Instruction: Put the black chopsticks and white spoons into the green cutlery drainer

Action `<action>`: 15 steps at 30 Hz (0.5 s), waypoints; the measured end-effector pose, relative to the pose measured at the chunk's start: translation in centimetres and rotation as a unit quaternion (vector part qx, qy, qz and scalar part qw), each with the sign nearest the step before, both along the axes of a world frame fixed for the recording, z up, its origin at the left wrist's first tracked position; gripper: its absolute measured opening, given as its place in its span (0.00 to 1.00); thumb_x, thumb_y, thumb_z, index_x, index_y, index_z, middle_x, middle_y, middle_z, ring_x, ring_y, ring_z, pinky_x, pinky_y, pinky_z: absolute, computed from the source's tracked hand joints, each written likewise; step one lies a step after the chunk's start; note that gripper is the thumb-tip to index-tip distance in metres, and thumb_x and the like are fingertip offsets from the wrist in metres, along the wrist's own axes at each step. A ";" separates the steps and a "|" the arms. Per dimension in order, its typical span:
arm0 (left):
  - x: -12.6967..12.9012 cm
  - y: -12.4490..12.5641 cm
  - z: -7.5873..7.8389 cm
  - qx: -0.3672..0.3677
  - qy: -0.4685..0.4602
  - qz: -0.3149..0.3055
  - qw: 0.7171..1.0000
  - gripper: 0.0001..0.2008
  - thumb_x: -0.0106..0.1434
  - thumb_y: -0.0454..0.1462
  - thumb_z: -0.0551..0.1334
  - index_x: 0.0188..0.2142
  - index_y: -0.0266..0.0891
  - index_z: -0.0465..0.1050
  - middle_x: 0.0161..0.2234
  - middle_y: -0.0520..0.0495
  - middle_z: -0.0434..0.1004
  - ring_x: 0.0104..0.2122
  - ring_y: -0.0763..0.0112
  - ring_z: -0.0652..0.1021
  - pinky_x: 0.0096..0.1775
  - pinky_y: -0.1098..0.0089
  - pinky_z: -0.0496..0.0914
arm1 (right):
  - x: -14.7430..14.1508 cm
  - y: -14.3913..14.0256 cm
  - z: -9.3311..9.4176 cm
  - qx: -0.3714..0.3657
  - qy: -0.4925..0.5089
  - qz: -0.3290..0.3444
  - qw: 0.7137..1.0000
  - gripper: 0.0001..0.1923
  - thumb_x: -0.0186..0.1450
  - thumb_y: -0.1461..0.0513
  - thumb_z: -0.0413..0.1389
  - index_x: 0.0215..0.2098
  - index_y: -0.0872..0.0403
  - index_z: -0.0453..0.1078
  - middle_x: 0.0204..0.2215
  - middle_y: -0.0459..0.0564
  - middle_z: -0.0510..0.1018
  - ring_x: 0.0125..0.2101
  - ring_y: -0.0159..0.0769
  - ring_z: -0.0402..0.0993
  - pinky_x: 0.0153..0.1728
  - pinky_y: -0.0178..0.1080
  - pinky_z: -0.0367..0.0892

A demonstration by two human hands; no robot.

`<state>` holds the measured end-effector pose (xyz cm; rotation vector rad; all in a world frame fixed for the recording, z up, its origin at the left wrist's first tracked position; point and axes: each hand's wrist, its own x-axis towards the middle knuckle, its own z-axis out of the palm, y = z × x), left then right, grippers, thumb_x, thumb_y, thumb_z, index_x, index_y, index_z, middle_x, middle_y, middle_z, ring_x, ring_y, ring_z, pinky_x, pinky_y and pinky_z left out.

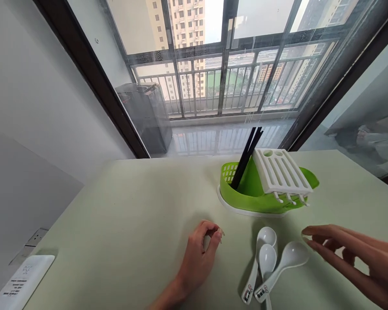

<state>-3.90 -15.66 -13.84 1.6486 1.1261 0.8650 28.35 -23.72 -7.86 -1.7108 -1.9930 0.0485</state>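
My left hand (198,256) rests on the table (132,224) with its fingers curled and the thumb tip close to the index fingertip; nothing shows between them. To its right lies a small heap of white soup spoons: one spoon (267,236) at the back, a smaller-looking spoon (267,258) in the middle, and another spoon (295,254) angled to the right. Their printed handles overlap toward the front edge. Just right of the rightmost bowl hovers my right hand (352,254), thumb and index finger slightly apart, holding nothing.
Behind the spoons stands a green cutlery holder (245,202) with a white slotted, hooked top (283,172). Black chopsticks (247,157) lean in its left part. A white device or box (27,282) lies at the table's left edge. Beyond the table is a glass window (200,137).
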 end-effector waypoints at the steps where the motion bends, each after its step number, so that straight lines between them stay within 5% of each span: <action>1: 0.0 0.0 0.1 0.004 0.005 -0.003 1.000 0.12 0.75 0.43 0.58 0.37 0.40 0.72 0.35 0.49 0.77 0.36 0.69 0.76 0.42 0.70 0.68 | 0.8 -0.5 -1.2 -0.054 0.011 0.001 0.998 0.16 0.71 0.44 0.54 0.47 0.39 0.78 0.34 0.42 0.85 0.19 0.32 0.78 0.17 0.31 0.72; 7: 0.0 0.0 0.3 0.015 0.031 -0.024 0.999 0.12 0.74 0.41 0.58 0.35 0.40 0.72 0.36 0.48 0.78 0.35 0.70 0.75 0.40 0.72 0.67 | 2.7 -1.8 -6.7 -0.202 0.160 -0.103 0.961 0.27 0.66 0.37 0.54 0.49 0.46 0.75 0.43 0.52 0.85 0.31 0.42 0.84 0.26 0.37 0.79; 15: 0.1 0.1 0.8 0.032 0.044 -0.040 0.998 0.13 0.75 0.41 0.57 0.34 0.39 0.73 0.34 0.48 0.77 0.33 0.71 0.74 0.38 0.72 0.67 | 0.6 -1.1 -7.1 -0.306 0.228 -0.122 0.916 0.34 0.65 0.33 0.49 0.48 0.49 0.74 0.27 0.49 0.82 0.27 0.42 0.80 0.31 0.39 0.74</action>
